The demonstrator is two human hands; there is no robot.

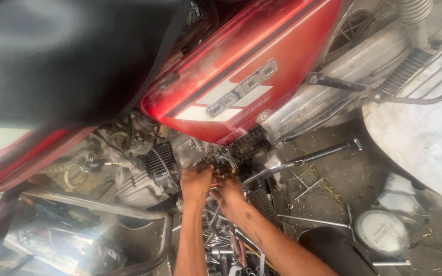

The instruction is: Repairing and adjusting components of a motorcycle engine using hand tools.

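Note:
A red motorcycle stands over me, its red side panel (241,71) above and the black seat (62,56) at upper left. Under the panel sits the finned engine (149,176) with an opened side full of small dark parts (231,153). My left hand (196,183) and my right hand (229,195) are pressed together at that opening, fingers curled on the small parts. What the fingers hold is too small and dark to make out.
A heap of metal tools and sockets (226,245) lies on the floor under my arms. A kick-start lever (323,152) and a spring jut out to the right. A round grey engine cover (383,232) lies on the dirty floor at right.

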